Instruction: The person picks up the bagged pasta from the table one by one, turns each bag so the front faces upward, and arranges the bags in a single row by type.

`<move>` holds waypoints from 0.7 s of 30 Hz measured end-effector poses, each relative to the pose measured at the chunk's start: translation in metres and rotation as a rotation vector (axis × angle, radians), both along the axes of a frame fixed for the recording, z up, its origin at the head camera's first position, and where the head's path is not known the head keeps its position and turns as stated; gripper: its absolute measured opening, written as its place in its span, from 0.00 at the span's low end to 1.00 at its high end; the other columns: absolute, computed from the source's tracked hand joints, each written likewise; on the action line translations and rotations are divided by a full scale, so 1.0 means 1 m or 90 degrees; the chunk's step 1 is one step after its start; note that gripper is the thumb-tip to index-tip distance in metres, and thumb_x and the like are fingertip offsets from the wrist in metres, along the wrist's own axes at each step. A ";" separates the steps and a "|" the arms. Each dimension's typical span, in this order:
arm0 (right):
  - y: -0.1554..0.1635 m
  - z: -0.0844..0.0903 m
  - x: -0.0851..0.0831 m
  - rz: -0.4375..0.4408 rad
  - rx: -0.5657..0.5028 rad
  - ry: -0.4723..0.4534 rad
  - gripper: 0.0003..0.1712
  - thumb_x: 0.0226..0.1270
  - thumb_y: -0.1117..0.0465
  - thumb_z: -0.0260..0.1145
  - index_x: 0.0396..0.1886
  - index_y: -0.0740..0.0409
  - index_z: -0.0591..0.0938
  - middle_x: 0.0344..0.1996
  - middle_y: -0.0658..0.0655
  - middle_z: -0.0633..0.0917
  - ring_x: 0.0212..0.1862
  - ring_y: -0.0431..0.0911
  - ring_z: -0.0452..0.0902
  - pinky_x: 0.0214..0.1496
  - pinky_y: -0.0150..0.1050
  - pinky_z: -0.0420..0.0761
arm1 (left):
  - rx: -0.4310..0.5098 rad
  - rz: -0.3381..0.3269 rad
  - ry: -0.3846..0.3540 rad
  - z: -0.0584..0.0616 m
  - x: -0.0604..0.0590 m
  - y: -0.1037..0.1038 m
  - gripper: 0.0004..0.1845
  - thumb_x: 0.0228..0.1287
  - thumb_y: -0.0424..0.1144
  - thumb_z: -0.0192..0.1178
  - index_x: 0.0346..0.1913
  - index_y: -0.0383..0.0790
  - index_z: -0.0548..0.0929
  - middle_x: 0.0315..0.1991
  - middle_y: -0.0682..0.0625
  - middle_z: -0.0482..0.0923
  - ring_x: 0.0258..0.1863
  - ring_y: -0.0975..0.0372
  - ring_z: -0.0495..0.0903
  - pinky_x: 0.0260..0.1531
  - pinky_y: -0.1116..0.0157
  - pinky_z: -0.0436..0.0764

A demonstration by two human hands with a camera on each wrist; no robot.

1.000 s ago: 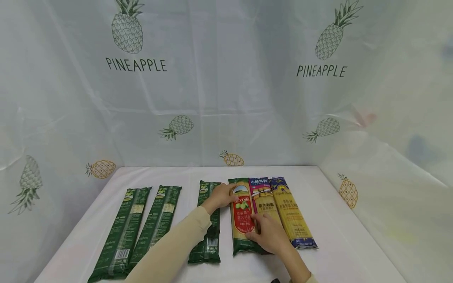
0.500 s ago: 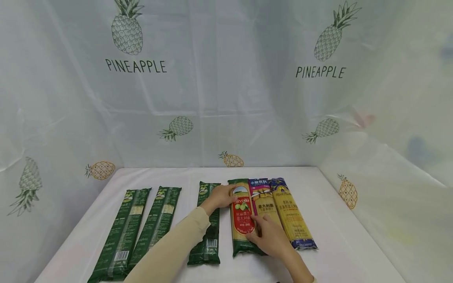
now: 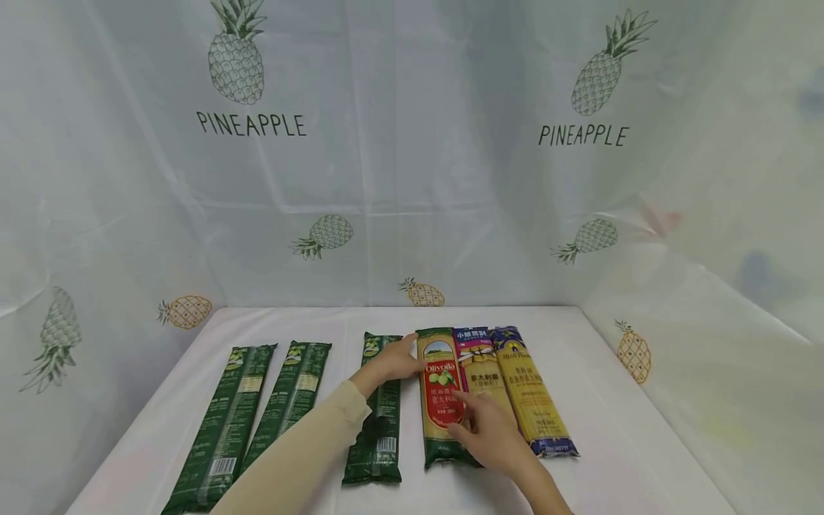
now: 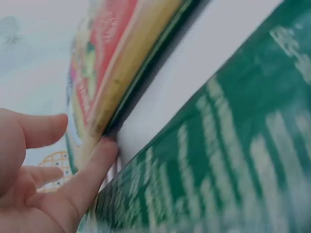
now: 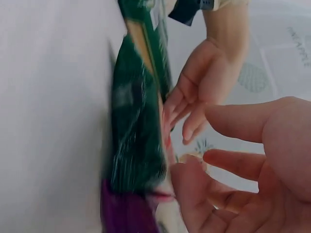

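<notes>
Hands both at the red-and-yellow pasta packet (image 3: 440, 393), which lies flat on the white table (image 3: 618, 429), long axis running away from the person, in the middle of the row of packets.

Left hand (image 3: 393, 361): fingers straight, laid against the packet's left edge near the far end. Left wrist view confirms a fingertip (image 4: 104, 148) touching the packet's side (image 4: 121, 73) where it meets the table; thumb apart from the fingers, nothing gripped.

Right hand (image 3: 492, 433): relaxed and spread, resting over the near half of the packet and the purple packet (image 3: 479, 365) beside it. Index finger stretches toward the red label. Right wrist view is blurred: fingers (image 5: 194, 194) spread, not curled round anything; exact contact with the packet surface cannot be told from it.

Neighbours: purple packet touches the red-and-yellow one on its right; a blue-and-yellow packet (image 3: 531, 393) lies just beside that, its near end angled slightly outward. On the left, a dark green packet (image 3: 380, 429) lies near, separated by a narrow strip of bare table, partly under the left forearm's beige sleeve (image 3: 302, 458). Two more green packets (image 3: 241, 415), side by side, lie well apart to the left.

Backdrop: pale plastic sheet (image 3: 412, 179) printed with pineapples surrounds the table on three sides.
</notes>
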State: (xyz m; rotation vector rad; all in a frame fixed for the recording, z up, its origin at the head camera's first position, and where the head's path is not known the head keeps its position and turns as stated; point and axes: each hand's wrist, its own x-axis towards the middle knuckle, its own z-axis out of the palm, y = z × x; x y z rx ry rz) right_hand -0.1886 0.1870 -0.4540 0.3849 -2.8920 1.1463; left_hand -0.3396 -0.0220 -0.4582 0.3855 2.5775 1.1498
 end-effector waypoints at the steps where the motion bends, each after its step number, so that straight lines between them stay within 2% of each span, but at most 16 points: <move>1: -0.002 0.001 0.002 0.004 -0.010 0.004 0.33 0.71 0.54 0.76 0.72 0.61 0.79 0.36 0.51 0.79 0.33 0.41 0.71 0.31 0.33 0.73 | 0.033 -0.009 -0.026 0.000 0.000 -0.004 0.42 0.79 0.43 0.62 0.86 0.37 0.54 0.67 0.34 0.78 0.57 0.48 0.85 0.61 0.47 0.80; 4: -0.011 0.002 0.007 0.018 -0.046 -0.003 0.34 0.72 0.54 0.75 0.73 0.62 0.78 0.42 0.55 0.80 0.33 0.39 0.74 0.32 0.32 0.77 | 0.127 -0.037 -0.085 0.003 0.000 -0.016 0.40 0.81 0.41 0.60 0.86 0.36 0.53 0.63 0.34 0.79 0.53 0.50 0.87 0.57 0.50 0.84; 5: -0.013 0.003 0.009 0.027 -0.060 -0.010 0.34 0.73 0.55 0.74 0.73 0.62 0.77 0.45 0.57 0.80 0.33 0.39 0.76 0.33 0.32 0.78 | 0.151 -0.044 -0.092 0.005 0.000 -0.021 0.38 0.82 0.40 0.59 0.85 0.36 0.55 0.61 0.35 0.80 0.51 0.49 0.88 0.55 0.51 0.86; 7: -0.019 0.004 0.011 0.046 -0.095 -0.028 0.35 0.74 0.56 0.74 0.75 0.63 0.75 0.52 0.63 0.79 0.32 0.39 0.79 0.34 0.32 0.82 | 0.173 -0.050 -0.074 0.010 0.000 -0.032 0.34 0.82 0.40 0.59 0.83 0.36 0.61 0.57 0.36 0.81 0.47 0.51 0.89 0.50 0.53 0.88; 10: -0.028 0.006 0.013 0.068 -0.146 -0.051 0.37 0.75 0.56 0.73 0.77 0.64 0.72 0.58 0.69 0.78 0.31 0.42 0.83 0.35 0.34 0.85 | 0.170 -0.029 -0.013 0.018 -0.002 -0.049 0.27 0.82 0.40 0.59 0.79 0.41 0.70 0.52 0.40 0.82 0.41 0.53 0.88 0.45 0.55 0.88; 13: -0.037 0.007 0.014 0.077 -0.196 -0.084 0.42 0.74 0.57 0.73 0.80 0.65 0.66 0.59 0.70 0.77 0.32 0.45 0.85 0.33 0.36 0.87 | 0.151 0.003 0.040 0.024 -0.005 -0.064 0.25 0.81 0.40 0.60 0.76 0.46 0.74 0.51 0.45 0.82 0.40 0.51 0.87 0.44 0.54 0.86; 17: -0.051 0.002 0.017 0.089 -0.243 -0.127 0.48 0.74 0.59 0.73 0.84 0.66 0.58 0.58 0.70 0.74 0.32 0.46 0.85 0.31 0.38 0.87 | 0.094 0.031 0.085 0.026 -0.006 -0.082 0.25 0.80 0.40 0.61 0.76 0.47 0.74 0.51 0.46 0.82 0.40 0.47 0.86 0.39 0.56 0.83; 21: -0.064 -0.004 0.019 0.089 -0.267 -0.148 0.52 0.73 0.59 0.74 0.85 0.65 0.53 0.60 0.71 0.72 0.33 0.46 0.84 0.30 0.38 0.87 | 0.049 0.039 0.113 0.023 -0.003 -0.096 0.28 0.79 0.39 0.63 0.77 0.43 0.73 0.51 0.44 0.82 0.38 0.49 0.85 0.35 0.59 0.81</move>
